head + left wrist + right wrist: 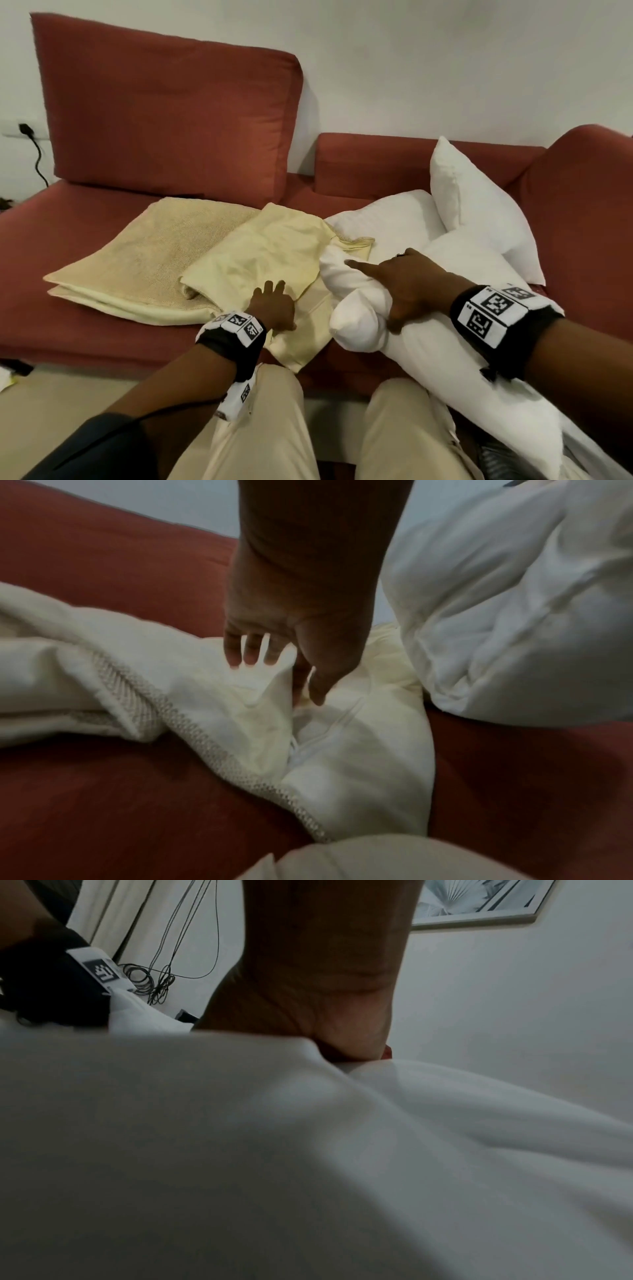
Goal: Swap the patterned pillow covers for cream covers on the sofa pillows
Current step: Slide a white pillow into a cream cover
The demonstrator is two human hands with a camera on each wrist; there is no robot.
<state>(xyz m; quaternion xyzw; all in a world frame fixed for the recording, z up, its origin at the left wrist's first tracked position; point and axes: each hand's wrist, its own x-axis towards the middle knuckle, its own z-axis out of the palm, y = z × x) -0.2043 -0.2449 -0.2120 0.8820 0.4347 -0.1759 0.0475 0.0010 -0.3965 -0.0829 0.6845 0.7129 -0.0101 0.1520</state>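
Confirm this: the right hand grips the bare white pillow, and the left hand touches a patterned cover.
Wrong cover: the left hand touches a cream cover, not patterned, as the left wrist view shows. The right hand grips the bare white pillow.

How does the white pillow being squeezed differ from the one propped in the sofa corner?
The squeezed pillow lies low, bent and pinched in by the right-hand grip; the propped pillow stands tilted, plump, no hand on it. Both are bare white, without covers.
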